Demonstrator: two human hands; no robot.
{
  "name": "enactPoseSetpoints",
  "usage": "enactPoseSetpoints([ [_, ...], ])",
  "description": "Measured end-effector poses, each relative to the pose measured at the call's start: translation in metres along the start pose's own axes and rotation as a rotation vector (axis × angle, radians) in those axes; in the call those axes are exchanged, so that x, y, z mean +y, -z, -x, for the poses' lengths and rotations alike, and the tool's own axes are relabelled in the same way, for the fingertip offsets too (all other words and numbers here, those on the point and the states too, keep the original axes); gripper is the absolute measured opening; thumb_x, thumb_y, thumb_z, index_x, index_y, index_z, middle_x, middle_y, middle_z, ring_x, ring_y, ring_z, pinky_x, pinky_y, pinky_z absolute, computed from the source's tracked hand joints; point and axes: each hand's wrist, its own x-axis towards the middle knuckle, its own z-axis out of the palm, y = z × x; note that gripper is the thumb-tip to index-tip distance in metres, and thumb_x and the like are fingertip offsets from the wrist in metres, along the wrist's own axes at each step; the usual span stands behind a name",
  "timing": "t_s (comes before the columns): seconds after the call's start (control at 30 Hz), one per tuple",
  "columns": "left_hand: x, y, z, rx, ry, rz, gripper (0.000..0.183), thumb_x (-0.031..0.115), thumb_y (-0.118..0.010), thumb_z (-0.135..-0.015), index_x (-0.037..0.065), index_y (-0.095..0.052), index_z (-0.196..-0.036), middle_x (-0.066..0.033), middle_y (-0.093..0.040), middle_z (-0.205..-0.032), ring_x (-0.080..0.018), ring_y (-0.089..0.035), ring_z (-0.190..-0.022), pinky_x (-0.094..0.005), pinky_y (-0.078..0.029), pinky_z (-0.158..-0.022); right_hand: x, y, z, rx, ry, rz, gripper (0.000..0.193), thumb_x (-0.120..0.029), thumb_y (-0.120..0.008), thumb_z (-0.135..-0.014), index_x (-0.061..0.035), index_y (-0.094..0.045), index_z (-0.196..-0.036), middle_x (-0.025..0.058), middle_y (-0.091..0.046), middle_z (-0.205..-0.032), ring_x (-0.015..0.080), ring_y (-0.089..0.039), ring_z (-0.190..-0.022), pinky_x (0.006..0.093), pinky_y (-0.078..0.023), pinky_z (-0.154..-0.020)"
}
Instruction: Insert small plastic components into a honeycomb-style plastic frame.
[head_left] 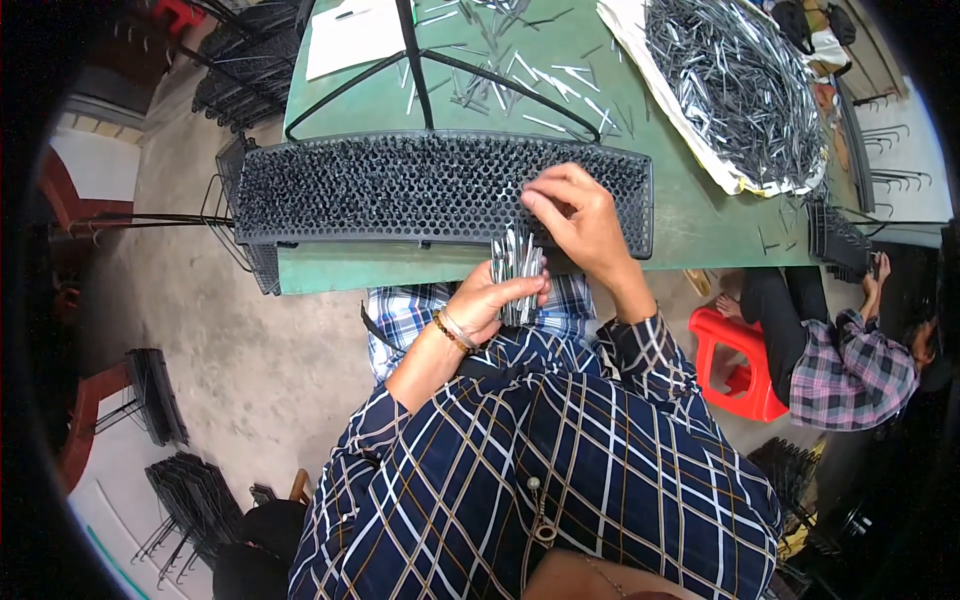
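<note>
My left hand [480, 306] is closed around a bundle of slim silvery and dark sticks [515, 268], held upright just off the near edge of the table. In front of it a long black rack [420, 190], full of small round holes, lies across the table edge. Many of its holes seem to have pieces standing in them, mostly toward the left. Over the right part of the rack is my right hand [582, 222], thumb and forefinger pinched together. What sits between those fingertips is too small to make out.
A black wire frame [425, 95] rises behind the rack. Loose sticks [560, 85] and a white paper [358, 38] lie on the green table [690, 232]. A white sack [668, 100] heaped with sticks stands at right. Beyond a red stool [735, 365], another person [850, 370] handles a rack.
</note>
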Motion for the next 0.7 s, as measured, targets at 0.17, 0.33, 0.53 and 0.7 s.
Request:
enactPoseSetpoints([
  [0.17, 0.002, -0.006, 0.001, -0.049, -0.053, -0.123, 0.021, 0.003, -0.066, -0.081, -0.001, -0.057, -0.1, -0.0066, -0.063, -0.083, -0.0139, -0.061, -0.074, -0.0261, -0.05, -0.068, 0.007, 0.007, 0.011, -0.365, -0.367, -0.384, 0.02, -0.016, -0.068, -0.081, 0.003, -0.067, -0.086, 0.0052, -0.061, -0.08, 0.0088, -0.055, -0.068, 0.0225, -0.043, -0.058],
  [0.33, -0.005, 0.002, -0.004, -0.081, -0.011, -0.156, 0.03, 0.003, -0.066, -0.08, -0.001, -0.055, -0.107, -0.0077, -0.062, -0.092, -0.0153, -0.062, -0.077, -0.0271, -0.052, -0.071, 0.005, 0.017, 0.008, -0.277, -0.618, -0.531, 0.021, -0.018, -0.065, -0.084, 0.0026, -0.068, -0.086, 0.001, -0.063, -0.072, 0.0058, -0.053, -0.059, 0.021, -0.042, -0.052],
  [0.53, -0.004, -0.001, -0.006, 0.004, 0.046, -0.062, 0.031, 0.005, -0.064, -0.082, -0.001, -0.054, -0.112, -0.0086, -0.062, -0.094, -0.0153, -0.062, -0.078, -0.0266, -0.051, -0.071, 0.004, 0.007, -0.002, 0.082, -0.462, -0.463, 0.018, -0.015, -0.064, -0.085, -0.0002, -0.067, -0.096, 0.0034, -0.066, -0.082, 0.0054, -0.056, -0.062, 0.0183, -0.045, -0.054],
  [0.7, -0.005, 0.002, -0.008, 0.006, 0.054, -0.018, 0.027, 0.006, -0.063, -0.083, -0.002, -0.056, -0.108, -0.0091, -0.062, -0.092, -0.0157, -0.062, -0.078, -0.0262, -0.051, -0.07, 0.013, -0.011, -0.005, 0.166, -0.137, -0.136, 0.018, -0.007, -0.064, -0.083, 0.0002, -0.066, -0.1, 0.0062, -0.067, -0.086, 0.0078, -0.059, -0.067, 0.0211, -0.048, -0.057],
])
